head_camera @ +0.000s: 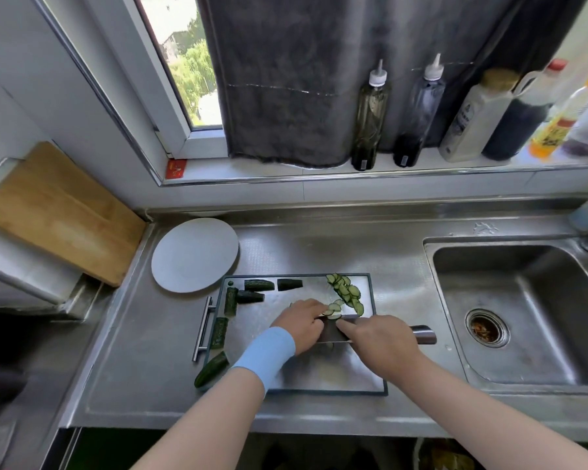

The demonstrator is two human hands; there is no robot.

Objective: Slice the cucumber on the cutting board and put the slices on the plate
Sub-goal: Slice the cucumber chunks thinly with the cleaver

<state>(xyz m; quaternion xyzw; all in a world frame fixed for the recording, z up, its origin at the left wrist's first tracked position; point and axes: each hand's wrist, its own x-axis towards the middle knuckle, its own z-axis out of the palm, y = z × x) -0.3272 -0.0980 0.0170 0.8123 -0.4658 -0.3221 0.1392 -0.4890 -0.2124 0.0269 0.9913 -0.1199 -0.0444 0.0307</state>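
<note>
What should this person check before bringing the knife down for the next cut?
1. Right hand grips knife: ok.
2. Left hand fingertips clear of the knife: cannot tell, they sit right beside it.
3. Cutting board flat on counter: ok.
4. Plate beside the board, free for slices: ok.
5. End piece overhangs the board's near left corner: not ok.

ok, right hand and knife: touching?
Touching. Head view: the right hand grips the knife by its handle, index finger lying on the blade.
</note>
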